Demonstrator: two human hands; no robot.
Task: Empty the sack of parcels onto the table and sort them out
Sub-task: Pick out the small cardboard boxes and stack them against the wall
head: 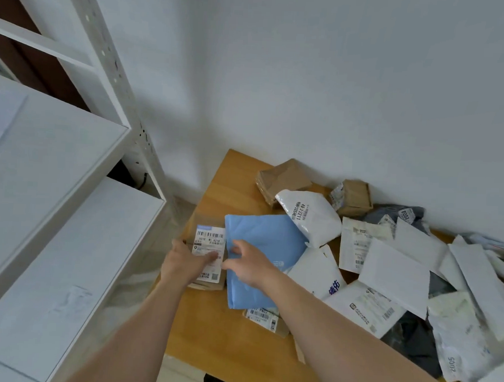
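Brown parcel beneath left fingers; blue mailer between right fingers

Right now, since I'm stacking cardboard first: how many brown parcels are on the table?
4 brown parcels: one under the left hand, one beneath the blue bag, two farther back. Others may be hidden.

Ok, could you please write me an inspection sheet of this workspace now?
Surface: wooden table, right part covered.
Job's things: brown labelled parcel at left edge; blue mailer beside it; white mailers heaped right; brown boxes by wall.
Clutter: nothing seen.
Grippers: left hand rests flat on brown labelled parcel; right hand at blue mailer's edge, fingers curled, grip unclear.
Cables: perhaps a dark cord behind the shelving.
Surroundings: white shelving left, white wall.
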